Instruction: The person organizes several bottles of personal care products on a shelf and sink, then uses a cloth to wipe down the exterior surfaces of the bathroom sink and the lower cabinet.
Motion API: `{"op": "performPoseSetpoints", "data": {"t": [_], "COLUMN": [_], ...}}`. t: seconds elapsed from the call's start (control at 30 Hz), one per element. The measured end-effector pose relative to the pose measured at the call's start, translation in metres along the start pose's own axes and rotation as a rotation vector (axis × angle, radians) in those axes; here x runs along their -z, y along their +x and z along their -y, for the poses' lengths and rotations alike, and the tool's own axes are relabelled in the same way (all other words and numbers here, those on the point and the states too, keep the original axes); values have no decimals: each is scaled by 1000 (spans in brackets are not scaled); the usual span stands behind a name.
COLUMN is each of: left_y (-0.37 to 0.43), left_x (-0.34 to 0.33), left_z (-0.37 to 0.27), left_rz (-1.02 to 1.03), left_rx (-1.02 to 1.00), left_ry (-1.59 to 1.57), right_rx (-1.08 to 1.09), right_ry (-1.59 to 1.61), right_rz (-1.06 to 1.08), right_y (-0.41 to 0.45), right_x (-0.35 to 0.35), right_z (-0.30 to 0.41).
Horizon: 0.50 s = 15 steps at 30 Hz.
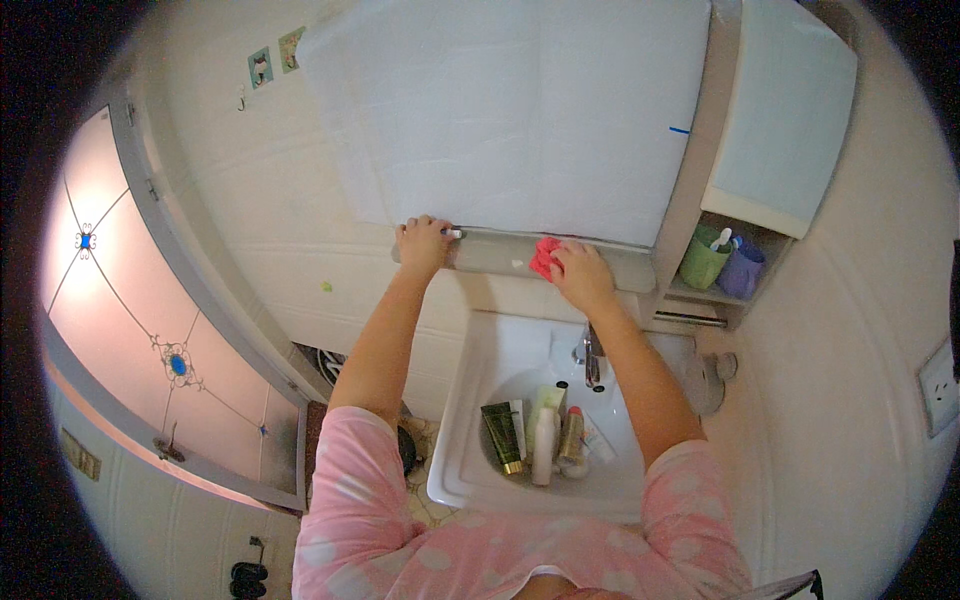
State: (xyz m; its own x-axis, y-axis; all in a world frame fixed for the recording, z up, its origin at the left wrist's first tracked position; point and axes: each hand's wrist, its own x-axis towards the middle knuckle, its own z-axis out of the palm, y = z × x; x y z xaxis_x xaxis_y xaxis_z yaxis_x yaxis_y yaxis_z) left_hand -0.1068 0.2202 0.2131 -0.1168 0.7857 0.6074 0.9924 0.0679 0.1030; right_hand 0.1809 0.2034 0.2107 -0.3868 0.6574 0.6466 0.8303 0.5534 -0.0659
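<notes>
My right hand [585,276] presses a crumpled red cloth [546,259] onto the narrow glass shelf [487,253] on the wall. At the shelf's left end, my left hand [424,244] has its fingers around a small item with a white end [453,233]; what it is cannot be told. Below the shelf, a white washbasin [465,480] holds a dark green tube with a gold cap [501,436], a white bottle [544,446], a gold-coloured container with a red top [571,435] and several other toiletries. The chrome tap [589,356] is partly behind my right forearm.
A large pale sheet [510,112] covers the wall area above the shelf. To the right, a cabinet [784,135] has an open compartment with a green cup [703,259] and a purple cup [741,270]. A frosted door [142,300] stands at left; a wall socket [941,386] is far right.
</notes>
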Motion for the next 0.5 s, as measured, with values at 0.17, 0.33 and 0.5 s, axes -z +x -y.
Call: {"op": "performPoseSetpoints", "data": {"t": [0.17,0.33,0.5], "left_y": [-5,-21,-61], "left_x": [4,36,87], "left_z": [0,-42,-129], "left_rz": [-31,-212,-263], "left_rx": [-94,-153,-409], "left_ry": [-30,-298,-585], "right_rx": [-54,15,-188], "right_ry": [317,261,742], "right_rz": [-27,-272,-256], "right_y": [-5,-12,-39], "right_x": [15,45,70], "right_z": [-9,8,31]}}
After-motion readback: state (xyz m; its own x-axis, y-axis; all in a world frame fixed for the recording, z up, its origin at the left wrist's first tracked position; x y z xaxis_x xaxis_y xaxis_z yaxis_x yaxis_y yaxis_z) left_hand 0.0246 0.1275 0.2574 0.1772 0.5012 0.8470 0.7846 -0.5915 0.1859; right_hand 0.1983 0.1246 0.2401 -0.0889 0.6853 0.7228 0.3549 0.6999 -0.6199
